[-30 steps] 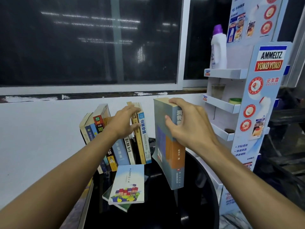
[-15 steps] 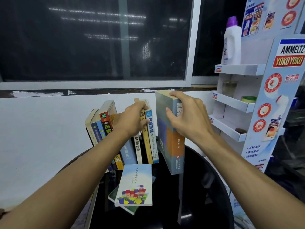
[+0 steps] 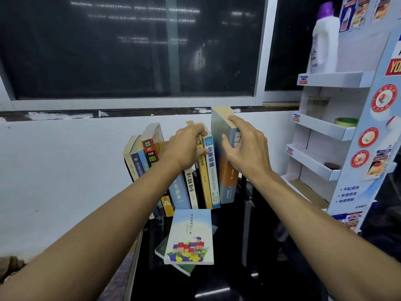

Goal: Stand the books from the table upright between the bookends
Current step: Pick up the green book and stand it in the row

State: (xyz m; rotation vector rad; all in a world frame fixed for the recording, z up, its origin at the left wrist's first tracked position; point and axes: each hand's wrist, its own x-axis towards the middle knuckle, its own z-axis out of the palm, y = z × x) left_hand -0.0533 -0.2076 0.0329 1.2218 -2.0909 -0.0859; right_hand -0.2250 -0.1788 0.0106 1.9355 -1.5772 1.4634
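Grey-blue, thick and stiff, the heavy-looking book (image 3: pixel 225 181) stands at the right end of the row (image 3: pixel 208 183) by the desk's (image 3: pixel 238 270) back edge; right hand (image 3: pixel 245 153) clamps its top, left hand (image 3: pixel 184 148) grips the row.

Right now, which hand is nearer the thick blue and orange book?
Right. The right hand grips the top of the thick book; the left hand grips the yellow book in the row to its left.
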